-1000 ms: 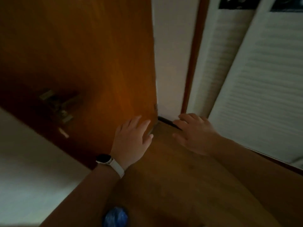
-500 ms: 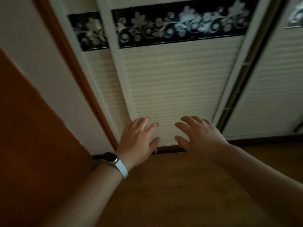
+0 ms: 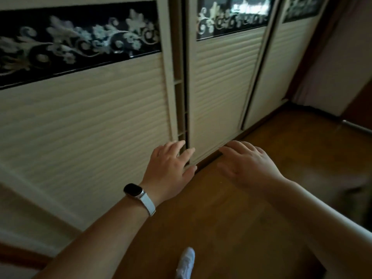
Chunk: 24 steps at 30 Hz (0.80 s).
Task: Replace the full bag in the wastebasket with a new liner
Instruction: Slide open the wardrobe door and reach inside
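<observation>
Hands, left hand [image 3: 170, 170] and right hand [image 3: 248, 168], spread empty over bare floor [image 3: 241, 218].

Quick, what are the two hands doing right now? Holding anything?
Left hand: open, fingers spread, holding nothing.
Right hand: open, palm down, holding nothing.

Cream sliding wardrobe doors [image 3: 84, 121] wall off the left and front, leaving only a narrow dark gap [image 3: 186, 109] between two panels, while the bare wooden floor [image 3: 231, 218] lies open rightward.
</observation>
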Each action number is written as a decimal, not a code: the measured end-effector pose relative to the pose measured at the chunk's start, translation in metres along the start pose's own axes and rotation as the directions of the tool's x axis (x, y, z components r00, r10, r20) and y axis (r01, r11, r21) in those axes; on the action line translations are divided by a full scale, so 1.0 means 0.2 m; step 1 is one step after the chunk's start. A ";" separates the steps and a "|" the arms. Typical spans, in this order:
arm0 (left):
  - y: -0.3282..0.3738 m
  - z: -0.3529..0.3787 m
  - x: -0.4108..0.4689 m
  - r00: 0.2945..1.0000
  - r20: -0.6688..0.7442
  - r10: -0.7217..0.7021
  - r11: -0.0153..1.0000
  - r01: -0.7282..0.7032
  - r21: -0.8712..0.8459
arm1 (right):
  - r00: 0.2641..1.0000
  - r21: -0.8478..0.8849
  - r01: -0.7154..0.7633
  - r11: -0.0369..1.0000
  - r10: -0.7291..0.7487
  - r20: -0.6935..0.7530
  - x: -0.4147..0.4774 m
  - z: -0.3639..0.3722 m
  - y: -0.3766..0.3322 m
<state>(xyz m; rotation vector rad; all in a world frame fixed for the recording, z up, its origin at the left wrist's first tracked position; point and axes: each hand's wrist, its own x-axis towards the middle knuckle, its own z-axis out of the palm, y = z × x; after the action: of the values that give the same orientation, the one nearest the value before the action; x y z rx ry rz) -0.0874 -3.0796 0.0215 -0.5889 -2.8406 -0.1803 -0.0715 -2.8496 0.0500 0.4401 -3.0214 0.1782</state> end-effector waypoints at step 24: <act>0.17 0.45 1.59 0.843 -0.023 0.538 0.834 -0.536 -0.129 | 0.895 -0.023 -0.445 0.895 0.443 -0.052 0.66 -0.08 0.84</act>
<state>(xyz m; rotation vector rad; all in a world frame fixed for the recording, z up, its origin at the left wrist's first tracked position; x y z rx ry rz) -0.3758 -2.9134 0.0179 -1.3902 -2.5571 -0.2588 -0.2440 -2.7248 0.0614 -0.2653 -3.0222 0.1592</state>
